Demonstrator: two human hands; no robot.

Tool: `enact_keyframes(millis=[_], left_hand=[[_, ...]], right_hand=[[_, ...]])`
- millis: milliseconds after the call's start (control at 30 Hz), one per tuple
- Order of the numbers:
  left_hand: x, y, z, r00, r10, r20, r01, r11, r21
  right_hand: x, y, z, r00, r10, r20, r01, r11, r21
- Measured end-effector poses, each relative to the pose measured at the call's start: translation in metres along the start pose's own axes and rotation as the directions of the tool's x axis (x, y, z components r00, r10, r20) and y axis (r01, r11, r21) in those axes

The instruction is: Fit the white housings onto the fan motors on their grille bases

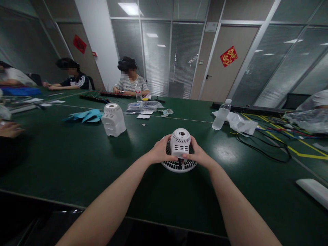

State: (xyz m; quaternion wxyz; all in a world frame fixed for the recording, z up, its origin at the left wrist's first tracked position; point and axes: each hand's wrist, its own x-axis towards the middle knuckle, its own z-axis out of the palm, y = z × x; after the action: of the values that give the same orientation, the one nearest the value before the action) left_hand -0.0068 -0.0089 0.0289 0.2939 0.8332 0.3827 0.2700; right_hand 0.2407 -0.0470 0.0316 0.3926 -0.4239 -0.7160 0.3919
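A white slotted fan motor housing [180, 140] sits over a round white fan grille [176, 166] on the green table in front of me. My left hand [163, 150] grips the housing's left side, its thumb across the lower front. On the opposite side my right hand [197, 153] holds the same housing, thumb near the bottom edge. Below the thumbs a dark part shows between housing and grille. Whether the housing touches the grille I cannot tell.
Another white housing [113, 120] stands at left, beside blue fan blades [88, 116]. A bottle [221, 114], a plastic bag [241, 123] and black cables [266, 150] lie to the right. A white piece [314, 191] rests at the right edge. Several people sit around the table.
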Motion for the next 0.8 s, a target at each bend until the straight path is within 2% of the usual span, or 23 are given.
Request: enact_keyframes(millis=[133,233,367,467,600,800], left_hand=[[-0.006,-0.011,0.007,0.998,0.056,0.017,-0.056,0.998,-0.003],[-0.01,-0.016,0.007,0.999,0.049,0.003,-0.048,0.991,-0.123],[-0.011,-0.016,0.005,0.997,0.038,-0.066,-0.055,0.962,-0.268],[-0.01,-0.012,0.008,0.994,0.038,-0.104,-0.065,0.96,-0.273],[-0.005,-0.007,0.016,0.988,0.075,-0.137,-0.111,0.954,-0.278],[0.001,-0.005,0.015,0.995,0.051,-0.087,-0.073,0.959,-0.274]], right_hand=[[-0.001,0.009,-0.002,1.0,-0.009,0.009,0.009,1.0,0.029],[0.0,0.016,-0.004,1.0,-0.014,0.007,0.013,0.99,0.144],[0.001,0.017,-0.003,0.991,-0.05,-0.12,0.081,0.961,0.266],[0.001,0.013,0.0,0.982,-0.087,-0.168,0.125,0.965,0.229],[0.002,0.007,0.005,0.988,-0.1,-0.114,0.113,0.988,0.11],[0.002,0.004,0.009,0.99,-0.101,-0.098,0.097,0.994,-0.042]])
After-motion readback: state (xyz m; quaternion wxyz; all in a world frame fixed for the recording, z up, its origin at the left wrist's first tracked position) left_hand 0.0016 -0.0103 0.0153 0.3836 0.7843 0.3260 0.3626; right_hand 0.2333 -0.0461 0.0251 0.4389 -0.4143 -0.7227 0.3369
